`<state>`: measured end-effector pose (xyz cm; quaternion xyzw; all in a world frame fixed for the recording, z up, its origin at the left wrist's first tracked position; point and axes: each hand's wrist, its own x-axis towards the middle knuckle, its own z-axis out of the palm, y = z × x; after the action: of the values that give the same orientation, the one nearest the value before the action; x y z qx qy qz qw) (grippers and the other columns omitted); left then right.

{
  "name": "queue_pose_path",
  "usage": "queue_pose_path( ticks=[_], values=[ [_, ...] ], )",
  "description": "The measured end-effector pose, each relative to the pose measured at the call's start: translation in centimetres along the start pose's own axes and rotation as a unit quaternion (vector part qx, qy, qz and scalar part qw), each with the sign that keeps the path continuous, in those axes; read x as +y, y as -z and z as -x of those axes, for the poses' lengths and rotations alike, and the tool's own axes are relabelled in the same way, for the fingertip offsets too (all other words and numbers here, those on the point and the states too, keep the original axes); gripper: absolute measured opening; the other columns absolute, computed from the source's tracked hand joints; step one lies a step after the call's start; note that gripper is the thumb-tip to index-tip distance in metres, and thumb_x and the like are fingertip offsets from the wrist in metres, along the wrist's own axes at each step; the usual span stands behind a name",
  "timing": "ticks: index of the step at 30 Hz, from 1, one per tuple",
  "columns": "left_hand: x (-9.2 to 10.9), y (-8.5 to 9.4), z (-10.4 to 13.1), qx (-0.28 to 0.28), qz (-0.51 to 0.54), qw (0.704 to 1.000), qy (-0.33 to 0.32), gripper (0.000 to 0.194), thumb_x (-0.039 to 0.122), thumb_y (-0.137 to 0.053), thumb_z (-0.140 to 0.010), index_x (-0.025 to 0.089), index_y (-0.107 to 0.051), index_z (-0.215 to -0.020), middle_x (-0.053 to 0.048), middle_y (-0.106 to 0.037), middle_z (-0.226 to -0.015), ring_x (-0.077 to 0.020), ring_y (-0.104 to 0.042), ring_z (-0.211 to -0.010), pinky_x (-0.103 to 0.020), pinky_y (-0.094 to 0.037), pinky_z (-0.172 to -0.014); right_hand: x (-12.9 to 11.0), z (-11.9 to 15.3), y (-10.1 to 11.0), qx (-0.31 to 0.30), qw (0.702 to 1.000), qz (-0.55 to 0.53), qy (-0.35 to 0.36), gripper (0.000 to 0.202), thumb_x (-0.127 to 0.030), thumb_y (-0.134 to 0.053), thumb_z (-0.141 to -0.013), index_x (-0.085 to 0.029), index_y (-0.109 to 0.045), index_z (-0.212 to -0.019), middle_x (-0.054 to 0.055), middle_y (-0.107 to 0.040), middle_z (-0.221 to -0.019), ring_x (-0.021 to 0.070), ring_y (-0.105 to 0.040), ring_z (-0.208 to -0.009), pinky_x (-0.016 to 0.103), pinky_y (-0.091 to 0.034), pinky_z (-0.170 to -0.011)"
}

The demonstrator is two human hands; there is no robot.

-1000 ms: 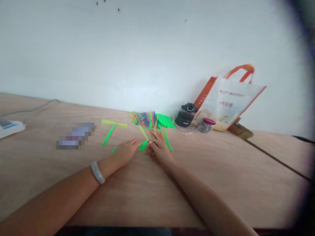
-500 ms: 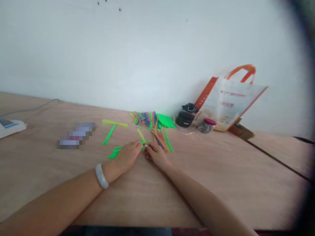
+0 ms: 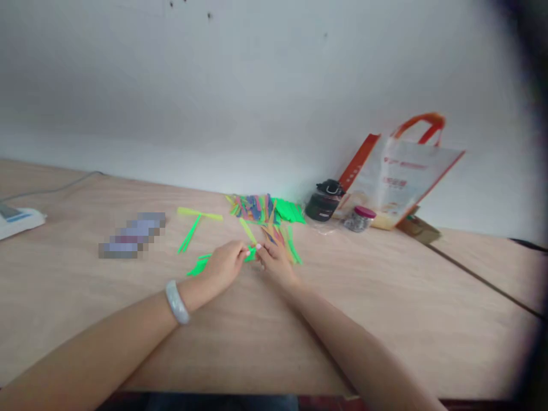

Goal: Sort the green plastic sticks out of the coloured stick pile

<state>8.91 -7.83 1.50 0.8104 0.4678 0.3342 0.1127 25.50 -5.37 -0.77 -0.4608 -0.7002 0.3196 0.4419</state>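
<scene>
My left hand (image 3: 226, 264) is closed in a pinch at the centre of the table; its fingertips hide what they hold, if anything. Close by on its right, my right hand (image 3: 277, 265) pinches the lower end of a narrow yellow blade (image 3: 246, 229) that sticks up and to the left. Between and beneath the hands lie bright green sticks (image 3: 200, 266), partly covered by my left hand. Further left rests a yellow two-bladed propeller (image 3: 188, 212) with two green sticks (image 3: 189, 234) running from its middle. Beyond my right hand is a loose heap of coloured blades (image 3: 292, 245).
Against the wall lie a pile of multicoloured blades (image 3: 252, 207) and a green bundle (image 3: 289, 210). To the right stand a black bottle (image 3: 322, 205), a red-lidded jar (image 3: 360, 219) and a white-and-orange bag (image 3: 406, 177). A blurred-out phone-like object (image 3: 133, 235) and a white device (image 3: 19, 224) are left.
My hands have drawn slightly apart at the fingertips. The yellow blade has shifted a little right and up, and the thin green stick that crossed above my fingers no longer shows.
</scene>
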Motion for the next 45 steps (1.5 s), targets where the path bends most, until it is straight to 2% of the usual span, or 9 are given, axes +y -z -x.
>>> queue_pose_path(
  ticks=[4,8,10,13,17,22,29,39,45],
  values=[
    [-0.3,0.4,0.1,-0.026,0.031,0.998,0.044,0.023,0.024,-0.042,-0.091,0.017,-0.056,-0.074,-0.001,-0.061,-0.070,-0.0152,-0.056,-0.068,-0.025,-0.038,-0.061,0.4,-1.0,1.9,0.088,0.996,0.020,-0.027,0.037,-0.048,-0.037,-0.085,-0.019,-0.055,-0.071,-0.002,-0.050,-0.058,0.0117,-0.044,-0.050,0.024,-0.036,-0.049],
    [-0.9,0.2,0.3,-0.039,-0.016,0.999,0.024,0.024,0.024,-0.040,-0.091,0.017,-0.059,-0.078,-0.003,-0.062,-0.077,-0.0165,-0.057,-0.074,-0.026,-0.042,-0.067,1.7,-2.4,6.2,0.229,0.942,0.237,-0.063,0.037,-0.037,-0.030,-0.088,-0.017,-0.059,-0.078,0.004,-0.057,-0.069,0.0168,-0.052,-0.067,0.027,-0.039,-0.061],
    [-1.2,-0.5,0.4,-0.045,-0.058,0.997,-0.021,0.022,0.020,-0.040,-0.090,0.017,-0.061,-0.088,-0.006,-0.062,-0.089,-0.0177,-0.057,-0.085,-0.029,-0.044,-0.077,2.6,-2.7,8.0,0.203,0.895,0.382,-0.105,0.040,-0.031,-0.027,-0.089,-0.015,-0.063,-0.085,0.009,-0.061,-0.083,0.0191,-0.054,-0.080,0.029,-0.040,-0.070],
    [-1.9,-1.7,0.6,-0.053,-0.120,0.989,-0.073,0.024,0.015,-0.043,-0.086,0.018,-0.060,-0.103,-0.008,-0.058,-0.110,-0.0208,-0.052,-0.105,-0.034,-0.041,-0.093,3.9,-2.7,9.1,0.166,0.867,0.446,-0.148,0.038,-0.024,-0.030,-0.088,-0.013,-0.066,-0.091,0.014,-0.062,-0.092,0.0213,-0.055,-0.088,0.030,-0.040,-0.076],
    [-2.8,-2.5,0.8,-0.035,-0.171,0.984,-0.048,0.036,0.021,-0.048,-0.084,0.018,-0.052,-0.120,-0.011,-0.047,-0.129,-0.0256,-0.041,-0.122,-0.042,-0.036,-0.102,4.7,-2.4,8.8,0.131,0.853,0.476,-0.170,0.034,-0.020,-0.037,-0.086,-0.012,-0.069,-0.092,0.016,-0.063,-0.095,0.0223,-0.057,-0.091,0.030,-0.040,-0.079],
    [-3.0,-2.2,0.7,-0.066,-0.168,0.983,-0.041,0.033,0.023,-0.045,-0.087,0.015,-0.051,-0.119,-0.012,-0.056,-0.118,-0.0247,-0.050,-0.112,-0.041,-0.040,-0.096,4.3,-2.2,8.2,0.110,0.846,0.497,-0.158,0.035,-0.021,-0.037,-0.087,-0.014,-0.070,-0.092,0.015,-0.063,-0.095,0.0219,-0.057,-0.092,0.030,-0.040,-0.079],
    [-2.8,-1.7,0.7,-0.061,-0.168,0.982,-0.058,0.030,0.024,-0.046,-0.087,0.014,-0.052,-0.115,-0.012,-0.058,-0.113,-0.0249,-0.051,-0.107,-0.040,-0.042,-0.092,4.5,-2.1,8.3,0.120,0.846,0.502,-0.136,0.034,-0.021,-0.037,-0.087,-0.015,-0.068,-0.100,0.014,-0.064,-0.097,0.0223,-0.057,-0.093,0.031,-0.041,-0.080],
    [-3.0,-1.5,0.5,-0.065,-0.170,0.981,-0.065,0.028,0.016,-0.042,-0.087,0.015,-0.054,-0.112,-0.010,-0.059,-0.111,-0.0224,-0.053,-0.104,-0.037,-0.043,-0.091,3.1,-1.1,5.8,0.111,0.866,0.488,-0.021,0.035,-0.030,-0.038,-0.090,-0.017,-0.063,-0.110,0.012,-0.061,-0.103,0.0230,-0.052,-0.098,0.034,-0.039,-0.086],
    [-3.0,-1.6,0.7,-0.057,-0.147,0.985,-0.066,0.029,0.027,-0.046,-0.088,0.015,-0.053,-0.113,-0.011,-0.059,-0.111,-0.0234,-0.052,-0.106,-0.039,-0.043,-0.091,2.1,-0.5,4.8,0.086,0.874,0.477,0.024,0.032,-0.029,-0.040,-0.089,-0.018,-0.063,-0.108,0.012,-0.061,-0.107,0.0233,-0.052,-0.097,0.034,-0.041,-0.085]
  ],
)
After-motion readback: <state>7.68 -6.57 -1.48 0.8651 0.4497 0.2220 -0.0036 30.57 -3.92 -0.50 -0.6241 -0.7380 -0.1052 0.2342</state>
